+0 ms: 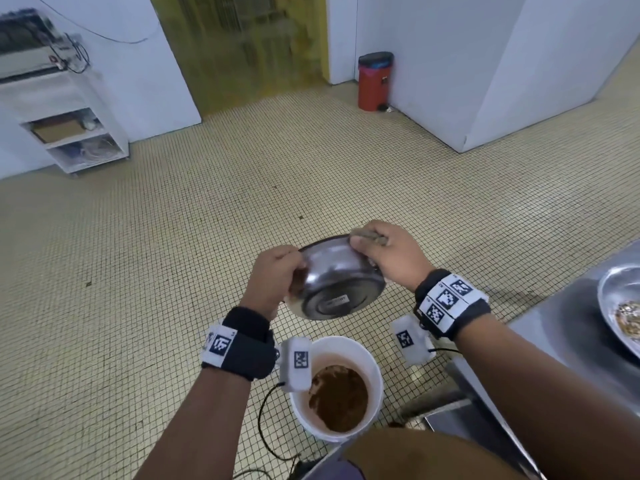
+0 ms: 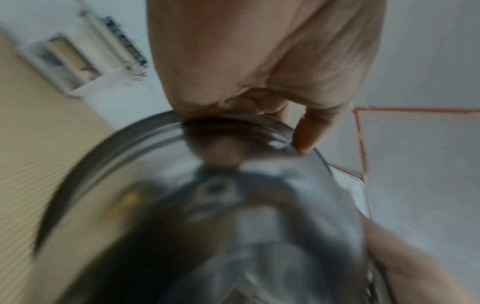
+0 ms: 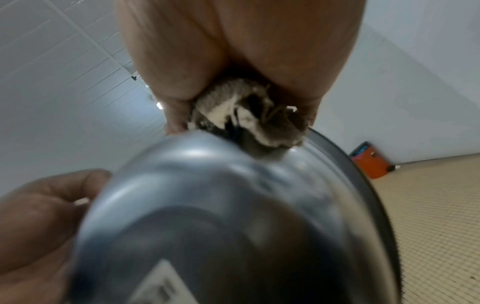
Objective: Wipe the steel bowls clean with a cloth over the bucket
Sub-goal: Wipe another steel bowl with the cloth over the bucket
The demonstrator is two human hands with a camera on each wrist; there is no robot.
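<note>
The left hand (image 1: 273, 282) grips the tilted steel bowl (image 1: 337, 282) by its rim above the bucket (image 1: 346, 386); the right hand (image 1: 388, 258) clutches the cloth (image 3: 241, 115), wiping the outside. Next, probably turn it and wipe on

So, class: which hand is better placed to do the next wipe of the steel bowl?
Right. The right hand already grips the cloth against the steel bowl, while the left hand holds its rim.
</note>
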